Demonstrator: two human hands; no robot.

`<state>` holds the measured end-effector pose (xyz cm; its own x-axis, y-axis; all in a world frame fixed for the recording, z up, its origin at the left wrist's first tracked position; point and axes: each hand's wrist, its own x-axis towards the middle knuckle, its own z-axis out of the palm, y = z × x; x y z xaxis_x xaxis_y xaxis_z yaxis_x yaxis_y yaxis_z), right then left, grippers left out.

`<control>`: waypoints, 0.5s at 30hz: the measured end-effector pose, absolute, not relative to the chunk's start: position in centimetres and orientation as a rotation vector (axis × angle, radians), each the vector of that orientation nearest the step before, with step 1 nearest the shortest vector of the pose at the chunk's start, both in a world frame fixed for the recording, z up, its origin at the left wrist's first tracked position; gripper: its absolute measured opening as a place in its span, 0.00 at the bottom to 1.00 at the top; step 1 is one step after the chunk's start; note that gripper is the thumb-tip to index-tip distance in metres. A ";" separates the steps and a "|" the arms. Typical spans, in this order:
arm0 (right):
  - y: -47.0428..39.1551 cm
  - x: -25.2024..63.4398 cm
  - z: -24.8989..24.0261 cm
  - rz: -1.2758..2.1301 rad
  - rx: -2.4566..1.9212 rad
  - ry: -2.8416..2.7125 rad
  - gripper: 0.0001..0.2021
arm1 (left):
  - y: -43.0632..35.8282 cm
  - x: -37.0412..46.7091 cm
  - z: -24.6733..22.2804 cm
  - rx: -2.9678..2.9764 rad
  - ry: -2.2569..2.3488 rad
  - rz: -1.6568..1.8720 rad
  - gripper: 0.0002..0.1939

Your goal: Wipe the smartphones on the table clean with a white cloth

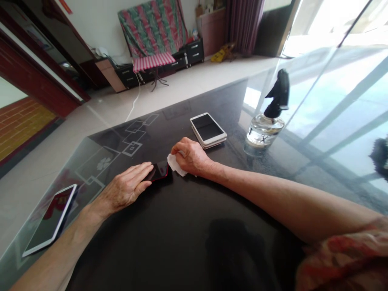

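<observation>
A dark phone with a red edge (160, 171) lies on the glossy black table. My left hand (129, 185) rests over its left part, fingers stretched out and flat, hiding that end. Just right of the phone, my right hand (192, 157) is closed on a crumpled white tissue (176, 165), which touches the table by the phone's right edge. Beyond my right hand sits a white phone (208, 128) with its screen up, on top of another white device.
A clear spray bottle with a black trigger (264, 128) stands at the right on the table (182, 226). At the far left lies a white-framed tablet (51, 222). Past the table's far edge are a cloth-covered screen (153, 28) and a small striped table (154, 60).
</observation>
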<state>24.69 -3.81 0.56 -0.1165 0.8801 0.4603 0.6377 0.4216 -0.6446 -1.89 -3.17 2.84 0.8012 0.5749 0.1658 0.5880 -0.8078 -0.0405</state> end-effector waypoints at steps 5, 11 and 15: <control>-4.0 24.7 0.8 0.376 -1.333 -1.826 0.12 | -2.6 -2.6 3.0 -2.854 -1.024 -0.253 0.24; -3.9 24.6 0.8 0.369 -1.333 -1.827 0.11 | -2.3 -3.2 3.2 -2.861 -1.015 -0.260 0.22; -3.9 24.5 0.6 0.334 -1.307 -1.830 0.10 | -2.2 -3.5 3.0 -2.830 -0.965 -0.307 0.20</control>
